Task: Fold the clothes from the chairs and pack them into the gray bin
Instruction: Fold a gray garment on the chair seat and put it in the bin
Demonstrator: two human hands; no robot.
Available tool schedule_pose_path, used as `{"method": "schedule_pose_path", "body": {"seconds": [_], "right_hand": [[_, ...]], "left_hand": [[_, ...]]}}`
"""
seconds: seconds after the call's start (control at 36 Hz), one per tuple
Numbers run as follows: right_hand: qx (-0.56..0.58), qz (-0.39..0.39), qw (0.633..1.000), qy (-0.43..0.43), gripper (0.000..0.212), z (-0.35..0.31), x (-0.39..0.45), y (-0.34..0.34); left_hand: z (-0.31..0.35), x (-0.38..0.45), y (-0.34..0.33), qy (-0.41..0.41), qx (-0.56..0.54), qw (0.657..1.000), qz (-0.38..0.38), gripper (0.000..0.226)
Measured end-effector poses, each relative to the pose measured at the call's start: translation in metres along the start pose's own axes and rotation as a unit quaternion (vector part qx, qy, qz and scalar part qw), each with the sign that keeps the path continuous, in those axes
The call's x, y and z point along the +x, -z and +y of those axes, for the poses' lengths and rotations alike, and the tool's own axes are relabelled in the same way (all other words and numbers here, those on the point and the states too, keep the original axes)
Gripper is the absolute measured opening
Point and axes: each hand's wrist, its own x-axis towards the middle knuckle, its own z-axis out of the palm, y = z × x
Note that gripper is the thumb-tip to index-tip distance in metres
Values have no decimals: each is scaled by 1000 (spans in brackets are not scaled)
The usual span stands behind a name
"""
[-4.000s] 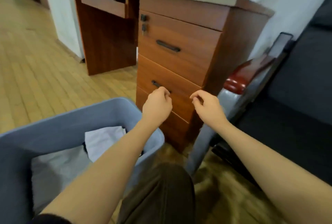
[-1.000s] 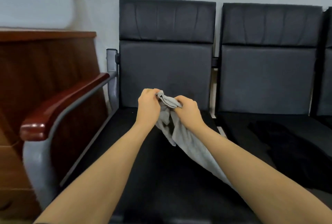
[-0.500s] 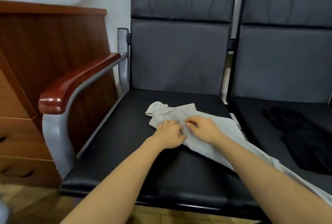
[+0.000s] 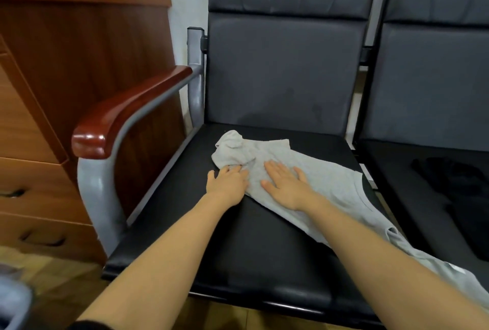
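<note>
- A light gray garment is laid across the black seat of the left chair, running from the seat's back-left area toward the front right, where its far end passes over the seat edge and out of the picture's corner.
- The end of the garment nearest the backrest is seen bunched into a small crumpled lump.
- The right hand is pressed flat on the middle of the garment, palm down, with the fingers straight and spread.
- The left hand is placed at the garment's left edge, just beside the right hand; its fingers lie over the cloth edge and appear mostly extended, though whether the cloth is being pinched cannot be told for certain from this angle.
- A dark garment is seen lying on the seat of the neighbouring chair to the right, well apart from both hands.
- A red-brown wooden armrest on a gray metal frame is fixed at the left side of the near chair.
- A wooden desk with drawers stands just beside that armrest.
- A blurred piece of the gray bin is caught at the lower left corner, on the floor and well apart from the gray garment.
</note>
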Motion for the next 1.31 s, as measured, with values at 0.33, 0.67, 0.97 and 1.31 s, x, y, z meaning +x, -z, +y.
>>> {"method": "schedule_pose_path", "body": {"seconds": [0.33, 0.67, 0.97, 1.31], "right_hand": [[215, 171, 951, 142, 34, -24, 10, 1], [214, 101, 965, 116, 15, -22, 3, 11], [397, 115, 906, 96, 17, -33, -10, 42], [375, 108, 913, 116, 19, -26, -18, 61]], "left_hand": [[-24, 7, 7, 16, -59, 996, 62, 32], [-35, -21, 7, -68, -70, 989, 109, 41], [-7, -27, 26, -78, -134, 956, 250, 16], [-10, -16, 65, -10, -350, 878, 326, 16]]}}
